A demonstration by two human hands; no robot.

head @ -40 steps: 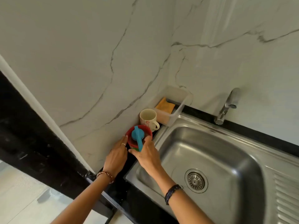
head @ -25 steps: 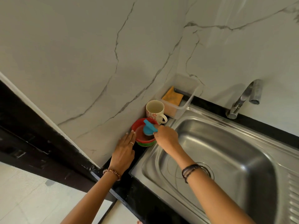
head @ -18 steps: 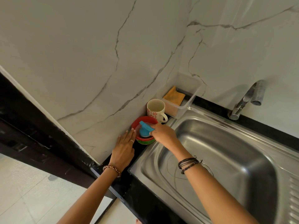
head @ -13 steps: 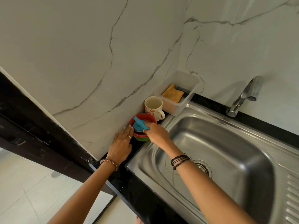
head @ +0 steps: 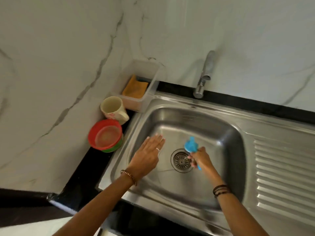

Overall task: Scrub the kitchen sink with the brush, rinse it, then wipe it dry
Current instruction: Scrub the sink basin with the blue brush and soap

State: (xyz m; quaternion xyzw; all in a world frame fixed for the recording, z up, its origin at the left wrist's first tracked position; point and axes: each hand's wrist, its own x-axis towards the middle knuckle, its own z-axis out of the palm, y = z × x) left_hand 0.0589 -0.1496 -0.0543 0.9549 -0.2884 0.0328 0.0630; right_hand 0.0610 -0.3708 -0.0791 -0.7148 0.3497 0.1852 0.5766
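The steel sink (head: 196,123) fills the middle of the view, with its round drain (head: 181,160) near the centre of the basin. My right hand (head: 200,158) is closed around the handle of a blue brush (head: 191,145), whose head hangs over the basin just right of the drain. My left hand (head: 147,156) is flat and open, fingers together, held over the left side of the basin and holding nothing. The tap (head: 203,77) stands behind the sink, with no water visible.
A stack of red and green bowls (head: 105,136) and a cream mug (head: 113,108) stand on the black counter (head: 81,181) left of the sink. A clear tub holding an orange cloth (head: 135,86) sits in the back corner. The ribbed drainboard (head: 283,176) lies right.
My right hand lifted the blue brush out of the red bowl and carried it right, over the drain. My left hand left the counter by the bowls and moved over the basin.
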